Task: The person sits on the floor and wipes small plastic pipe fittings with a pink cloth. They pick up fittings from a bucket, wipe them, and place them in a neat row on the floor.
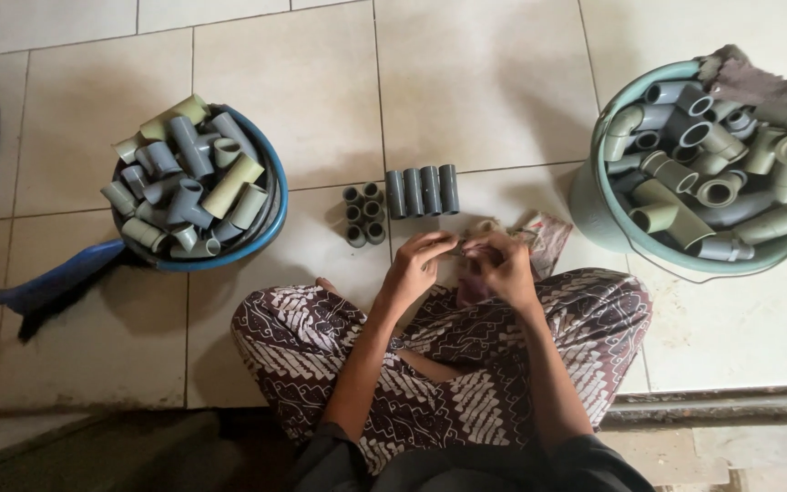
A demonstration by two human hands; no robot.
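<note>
A small fitting [463,246] sits pinched between both hands, just this side of the grey sleeves [422,190] lying in a row; left hand [416,264] and right hand [501,264] curl tight around it; what it is exactly, I cannot tell.

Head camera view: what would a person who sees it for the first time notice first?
Two round buckets heaped with grey and olive plastic pipe fittings stand on the pale tiled floor: a blue-rimmed bucket at the left, a pale green bucket at the right. Between them, grey pipe sleeves lie side by side on the tiles. Below these, the left hand and right hand meet over patterned brown trousers, working on something too small to tell.
</note>
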